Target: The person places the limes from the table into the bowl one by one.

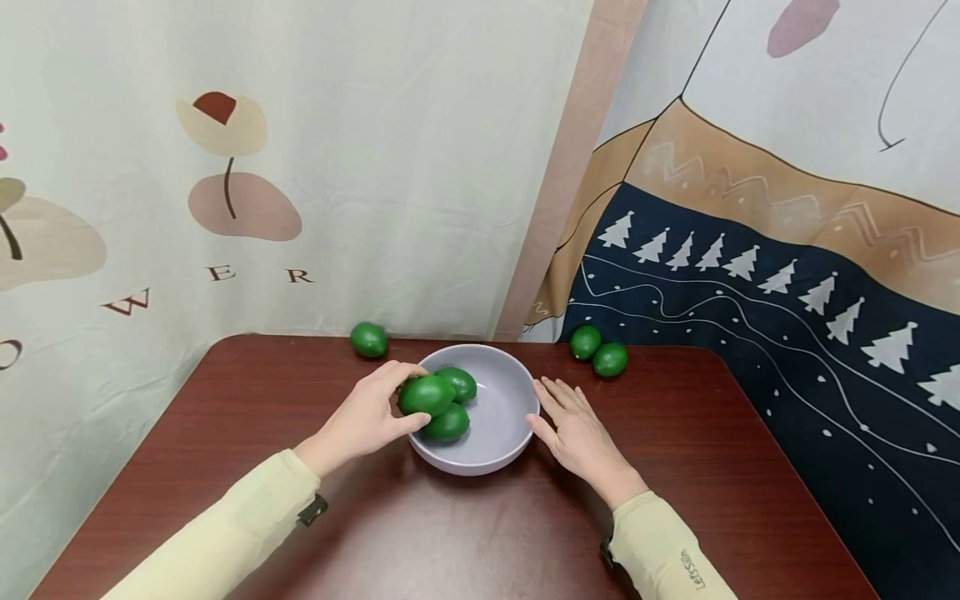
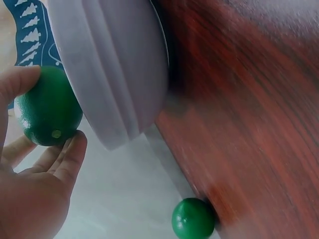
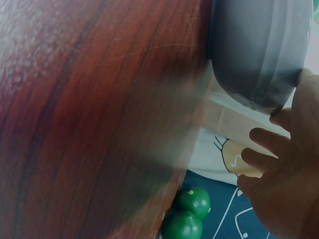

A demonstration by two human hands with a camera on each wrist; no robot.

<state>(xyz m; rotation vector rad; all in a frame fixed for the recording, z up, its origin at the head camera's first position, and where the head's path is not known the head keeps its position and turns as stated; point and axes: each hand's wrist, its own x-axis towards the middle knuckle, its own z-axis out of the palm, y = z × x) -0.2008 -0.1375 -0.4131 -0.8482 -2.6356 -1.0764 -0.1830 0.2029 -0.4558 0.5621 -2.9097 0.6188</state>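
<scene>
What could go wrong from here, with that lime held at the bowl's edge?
1. The held lime in the left hand is at the rim of the bowl; let go too far out, it might drop onto the table.
2. It is right by the two limes inside, so it could bump them and roll.
3. The lone lime and the pair of limes lie near the table's far edge; a knock might send them off.
</scene>
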